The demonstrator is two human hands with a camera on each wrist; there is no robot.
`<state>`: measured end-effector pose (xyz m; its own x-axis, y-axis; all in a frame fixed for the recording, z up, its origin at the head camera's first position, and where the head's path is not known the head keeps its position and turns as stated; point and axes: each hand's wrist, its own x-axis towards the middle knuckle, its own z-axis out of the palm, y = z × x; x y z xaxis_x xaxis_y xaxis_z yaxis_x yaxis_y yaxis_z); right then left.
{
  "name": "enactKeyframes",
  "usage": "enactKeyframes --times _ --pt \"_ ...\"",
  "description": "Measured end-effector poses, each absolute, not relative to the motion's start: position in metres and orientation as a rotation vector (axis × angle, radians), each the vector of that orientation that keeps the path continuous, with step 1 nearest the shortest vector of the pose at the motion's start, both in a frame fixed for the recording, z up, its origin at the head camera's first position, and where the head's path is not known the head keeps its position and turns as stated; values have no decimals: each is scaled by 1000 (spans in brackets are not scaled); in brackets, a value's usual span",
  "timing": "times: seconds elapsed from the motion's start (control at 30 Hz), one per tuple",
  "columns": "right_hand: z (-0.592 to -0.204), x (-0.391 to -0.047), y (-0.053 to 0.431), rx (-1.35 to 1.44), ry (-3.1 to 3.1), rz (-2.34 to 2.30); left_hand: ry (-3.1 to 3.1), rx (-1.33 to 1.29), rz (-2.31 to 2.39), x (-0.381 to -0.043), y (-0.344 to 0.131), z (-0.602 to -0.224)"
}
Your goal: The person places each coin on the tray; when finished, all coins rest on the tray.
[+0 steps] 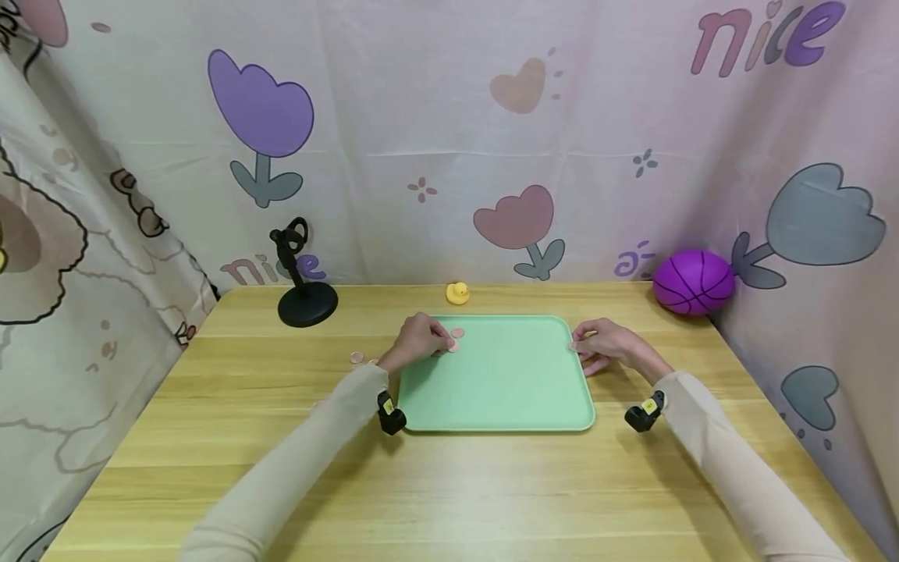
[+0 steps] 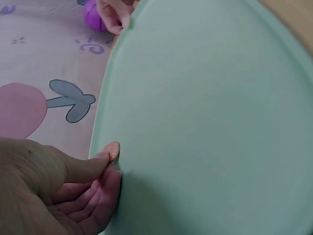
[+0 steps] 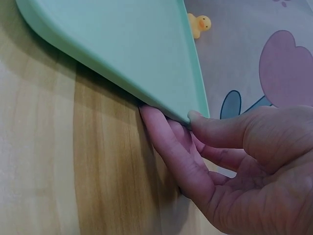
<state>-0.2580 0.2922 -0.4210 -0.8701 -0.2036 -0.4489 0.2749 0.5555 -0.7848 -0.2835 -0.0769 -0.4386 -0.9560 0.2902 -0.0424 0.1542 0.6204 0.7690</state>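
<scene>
My left hand (image 1: 421,337) is over the left part of a mint-green tray (image 1: 499,382). Between its thumb and fingertips it pinches a copper-coloured coin (image 2: 114,151), held near the tray's surface. Close to those fingertips, another coin (image 1: 458,332) lies in the tray's upper left. At the far right side, my right hand (image 1: 605,343) grips the tray's rim, thumb on top and fingers beneath, as the right wrist view shows. Left of the tray, a few coins (image 1: 357,357) lie on the table, some partly hidden by the left forearm.
Behind the tray sits a small yellow rubber duck (image 1: 458,293). A black stand (image 1: 307,303) with a round base is at the back left, and a purple ball (image 1: 694,282) at the back right. Printed curtains (image 1: 421,117) border the wooden table (image 1: 492,499).
</scene>
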Motion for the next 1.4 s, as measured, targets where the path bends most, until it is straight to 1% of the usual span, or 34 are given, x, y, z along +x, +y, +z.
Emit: enactKeyframes --times 0.27,0.6,0.77,0.9,1.03,1.23,1.4 --pt "-416 -257 296 59 2300 -1293 2758 454 1210 -281 -69 -438" --pt "-425 -255 294 92 2277 -1296 2806 510 1235 -276 -72 -445" --pt "-424 -256 294 97 2276 -1302 2774 517 1263 -276 -82 -436" --pt "-421 -258 293 90 2267 -1300 2763 503 1281 -277 -103 -426" --pt "-419 -257 292 83 2262 -1297 2801 527 1271 -277 -135 -419" --pt "-419 -258 292 75 2260 -1304 2859 523 1076 -279 -188 -411" --pt "-419 -259 292 78 2240 -1308 2742 629 1009 -278 -226 -412"
